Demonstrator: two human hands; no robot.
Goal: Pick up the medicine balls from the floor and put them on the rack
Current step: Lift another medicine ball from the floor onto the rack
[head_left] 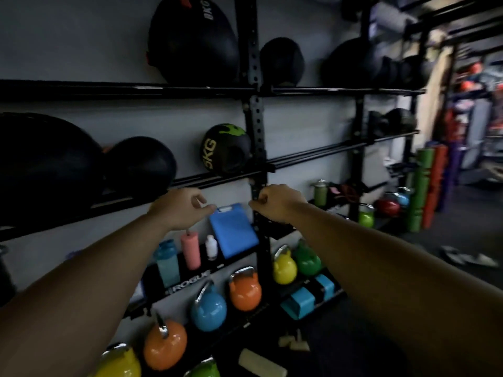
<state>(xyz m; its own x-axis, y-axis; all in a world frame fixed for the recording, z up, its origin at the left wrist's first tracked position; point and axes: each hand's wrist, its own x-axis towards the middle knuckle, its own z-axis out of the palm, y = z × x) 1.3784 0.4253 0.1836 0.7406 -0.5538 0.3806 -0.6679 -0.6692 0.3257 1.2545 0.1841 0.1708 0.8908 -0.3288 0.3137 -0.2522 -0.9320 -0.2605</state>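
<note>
A black and green medicine ball (225, 153) marked 5KG rests on the middle shelf of the black wall rack (255, 121), just left of the upright. Plain black balls (140, 165) lie further left on that shelf, and a large 8KG ball (192, 40) sits on the top shelf with others. Both my arms reach forward just below the 5KG ball. My left hand (182, 209) and my right hand (276, 202) hold nothing, their fingers loosely curled and apart. No ball on the floor is in sight.
Coloured kettlebells (245, 291) line the low shelves and floor under my arms. A blue pad (234, 231), a pink bottle (190, 250) and a blue shaker stand on a shelf. Foam rollers (420, 191) stand at the right, with dark floor beyond.
</note>
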